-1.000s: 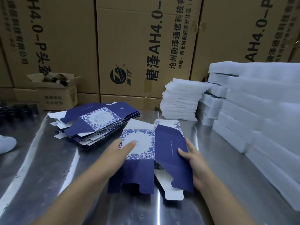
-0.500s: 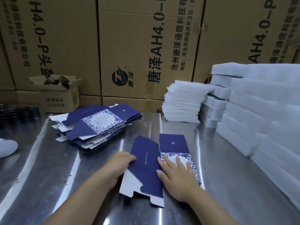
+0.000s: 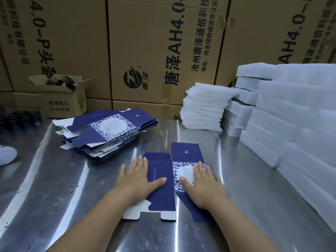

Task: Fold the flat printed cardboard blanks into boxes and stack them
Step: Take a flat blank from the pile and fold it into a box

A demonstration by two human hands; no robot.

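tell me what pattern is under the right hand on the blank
Blue-and-white floral border around a white label, head view.

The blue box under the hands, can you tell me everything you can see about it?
The blank is thin printed cardboard, dark blue, with a blue-and-white flower band around a pale label and a small white logo on its far panel. Its near flaps show a white underside. It lies flat on the shiny metal table, not yet a box. The left hand presses flat on its left panel, and the right hand presses flat on the flowered part.
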